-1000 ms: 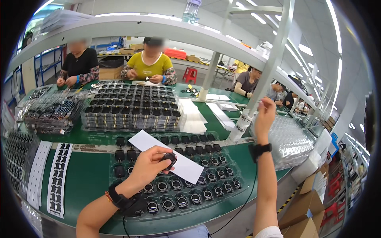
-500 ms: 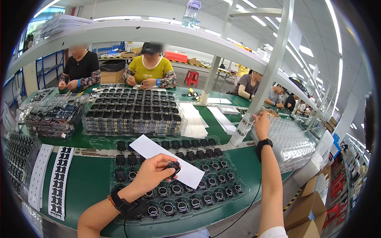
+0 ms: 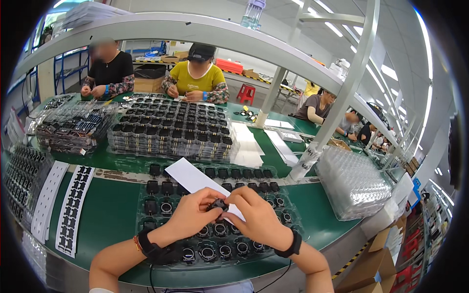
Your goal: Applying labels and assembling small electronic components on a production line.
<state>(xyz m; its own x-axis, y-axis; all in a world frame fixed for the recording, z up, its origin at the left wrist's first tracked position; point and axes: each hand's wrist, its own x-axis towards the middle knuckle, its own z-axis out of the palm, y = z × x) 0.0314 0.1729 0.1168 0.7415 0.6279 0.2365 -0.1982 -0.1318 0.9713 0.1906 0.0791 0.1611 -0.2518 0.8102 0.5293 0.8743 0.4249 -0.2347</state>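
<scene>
My left hand (image 3: 195,210) pinches a small black watch case (image 3: 218,205) between thumb and fingers, above the tray. From the other side my right hand (image 3: 256,215) has its thumb and fingers closed on the same piece, and they partly cover it. Beneath both hands lies a clear plastic tray (image 3: 141,215). Square black pieces (image 3: 151,206) fill its back rows and left side, while round-ringed watch cases (image 3: 208,252) sit in its front rows. A white paper sheet (image 3: 183,172) rests slantwise across the tray, partly behind my hands.
Stacked trays of black parts (image 3: 171,132) stand beyond. To the left lie a strip of black stickers (image 3: 73,210) and another tray (image 3: 24,176). Clear trays (image 3: 351,180) are piled right, beside a post (image 3: 337,112). An overhead shelf (image 3: 195,34) spans the bench; co-workers (image 3: 200,78) sit opposite.
My right hand has come from the post on the right down to the watch case in my left hand. The view has shifted slightly, and my left hand still holds the piece.
</scene>
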